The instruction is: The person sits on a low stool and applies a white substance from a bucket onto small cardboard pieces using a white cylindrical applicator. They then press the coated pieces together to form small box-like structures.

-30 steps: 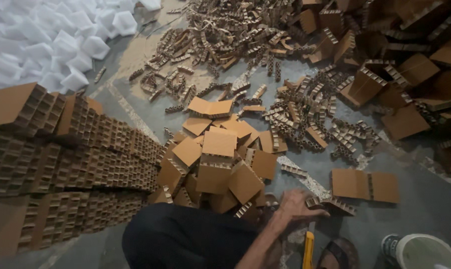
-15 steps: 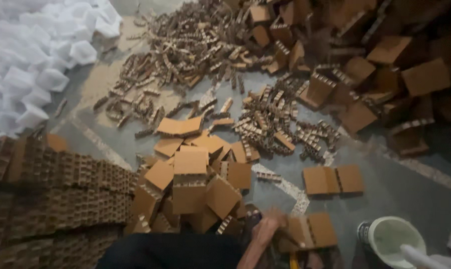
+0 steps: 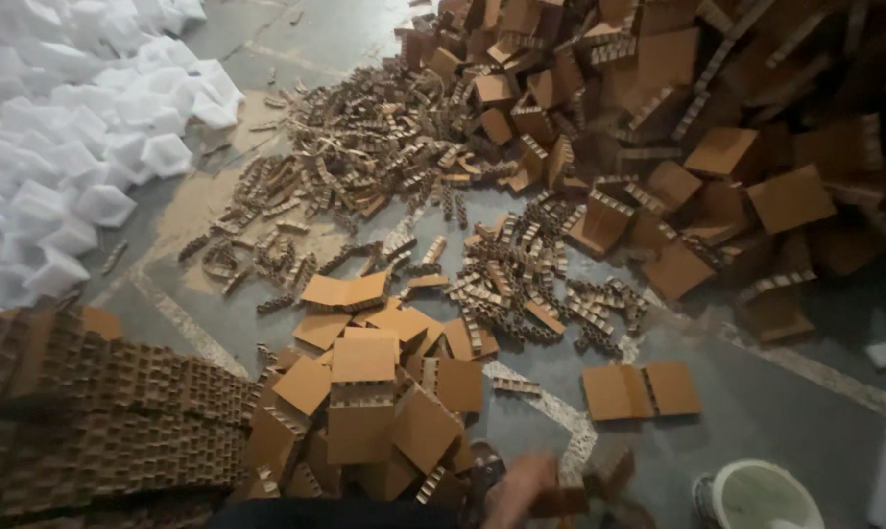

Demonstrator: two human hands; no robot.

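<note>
one hand point(image 3: 517, 482) shows at the bottom edge, blurred, closed on a small brown cardboard block point(image 3: 560, 502). which hand it is and how tight the hold is, cannot tell; from its spot right of the body it is probably the right. the other hand is out of frame. another blurred cardboard piece point(image 3: 611, 466) sits just beside the block, touching or not is unclear.

left of the hand lies a loose heap of flat cardboard squares point(image 3: 369, 397), overlapping, some tilted. further left is a neat stack of honeycomb cardboard blocks point(image 3: 100, 431), rows tight together. right of the hand a white bucket point(image 3: 761, 495) stands on the grey floor point(image 3: 815, 411), and a joined pair of squares point(image 3: 641, 389) lies flat, apart from the heap.

beyond that, short notched cardboard strips point(image 3: 521, 284) are scattered in clumps up the floor. top right is a big unsorted pile of cardboard pieces point(image 3: 717, 127). top left, a mound of white foam pieces point(image 3: 66, 167).

judgement on progress: partial. one stack built, a small heap staged; the large pile and scattered strips look untouched, so most of the work is left.
</note>
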